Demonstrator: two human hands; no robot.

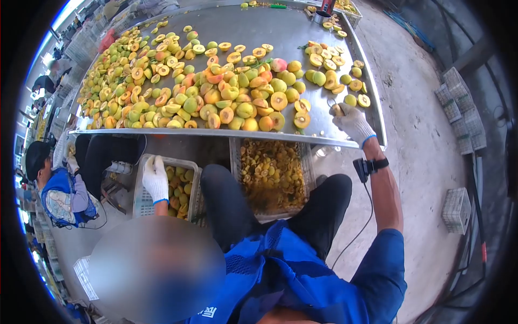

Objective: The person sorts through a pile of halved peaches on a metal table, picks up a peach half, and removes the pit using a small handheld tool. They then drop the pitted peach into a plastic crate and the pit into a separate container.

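Observation:
My left hand (156,181), in a white glove, is over a pale plastic crate (141,202) of fruit halves (181,189). Its fingers stretch forward, and I see nothing held in them. Near the front right corner of the metal table (280,32), my right hand (352,123), gloved too, is closed with a thin metal loop tool (332,101) at its fingertips. Its exact kind is too small to tell. Heaped across the table are yellow-green, peach-like fruits (229,92), many cut in half with pits showing. More halves (364,101) lie beyond my right hand.
Between my knees stands a crate (236,156) of brown-yellow fruit scraps (272,175). A co-worker in a blue vest (62,194) sits at the left. A dark cup (322,15) stands at the table's far end. White crates (456,210) line the right wall.

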